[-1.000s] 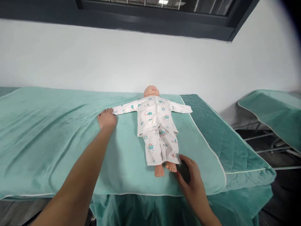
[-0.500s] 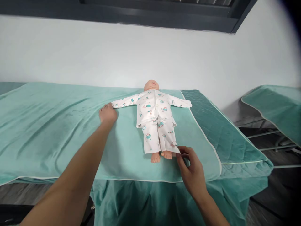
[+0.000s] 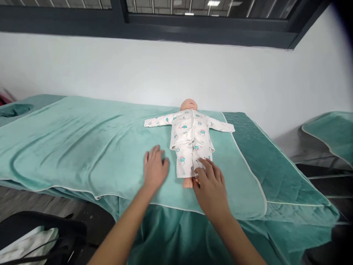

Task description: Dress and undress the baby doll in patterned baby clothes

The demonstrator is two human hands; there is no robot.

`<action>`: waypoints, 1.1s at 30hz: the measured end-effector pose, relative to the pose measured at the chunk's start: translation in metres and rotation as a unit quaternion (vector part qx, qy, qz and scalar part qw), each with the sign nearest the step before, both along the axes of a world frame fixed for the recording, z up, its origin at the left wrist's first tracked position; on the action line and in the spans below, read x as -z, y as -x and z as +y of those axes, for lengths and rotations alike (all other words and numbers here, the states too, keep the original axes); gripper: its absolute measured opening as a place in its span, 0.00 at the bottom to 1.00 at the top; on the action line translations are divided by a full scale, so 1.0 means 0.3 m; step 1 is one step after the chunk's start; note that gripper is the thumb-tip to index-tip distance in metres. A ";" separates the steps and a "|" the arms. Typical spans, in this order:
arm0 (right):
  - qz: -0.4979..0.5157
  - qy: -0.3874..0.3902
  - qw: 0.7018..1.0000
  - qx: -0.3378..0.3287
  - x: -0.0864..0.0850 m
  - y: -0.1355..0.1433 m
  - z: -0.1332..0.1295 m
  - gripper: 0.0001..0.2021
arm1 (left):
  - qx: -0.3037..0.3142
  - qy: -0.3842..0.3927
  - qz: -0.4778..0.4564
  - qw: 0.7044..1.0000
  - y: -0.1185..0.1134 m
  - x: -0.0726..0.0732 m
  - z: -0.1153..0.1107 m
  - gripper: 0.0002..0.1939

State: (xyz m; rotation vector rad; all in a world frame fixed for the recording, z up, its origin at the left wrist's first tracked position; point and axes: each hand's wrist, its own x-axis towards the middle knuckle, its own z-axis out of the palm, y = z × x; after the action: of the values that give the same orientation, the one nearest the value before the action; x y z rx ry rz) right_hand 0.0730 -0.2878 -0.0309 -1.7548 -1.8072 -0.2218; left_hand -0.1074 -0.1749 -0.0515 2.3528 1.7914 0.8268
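A baby doll [image 3: 189, 104] lies on its back on the green bed cover [image 3: 132, 154], head toward the wall. It wears a white patterned shirt [image 3: 190, 127] with both sleeves spread out and white patterned trousers [image 3: 184, 162]. One bare foot shows below the left trouser leg. My left hand [image 3: 156, 167] is just left of the trousers, fingers apart, holding nothing. My right hand [image 3: 211, 184] is over the lower end of the right trouser leg, fingers curled on the cloth, covering the other foot.
A white wall [image 3: 110, 70] with a dark window frame [image 3: 206, 27] rises behind the bed. At the lower left stands a black chair [image 3: 74, 228] with cloth on it. Another green-covered surface [image 3: 333, 134] is at the right.
My left hand has let go of the left sleeve end and moved down and right beside the trousers. My right hand has shifted from the outer trouser corner onto the leg's lower end.
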 end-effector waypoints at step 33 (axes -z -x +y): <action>0.219 -0.011 0.975 -0.017 0.067 -0.077 -0.089 0.16 | 0.104 -0.082 -0.129 0.983 -0.129 0.090 -0.297 0.33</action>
State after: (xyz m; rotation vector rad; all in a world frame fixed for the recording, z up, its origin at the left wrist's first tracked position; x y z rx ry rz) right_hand 0.0960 -0.3145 -0.0510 -1.6023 -1.5045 0.1509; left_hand -0.0687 -0.2638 -0.0786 2.3424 1.4007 1.2223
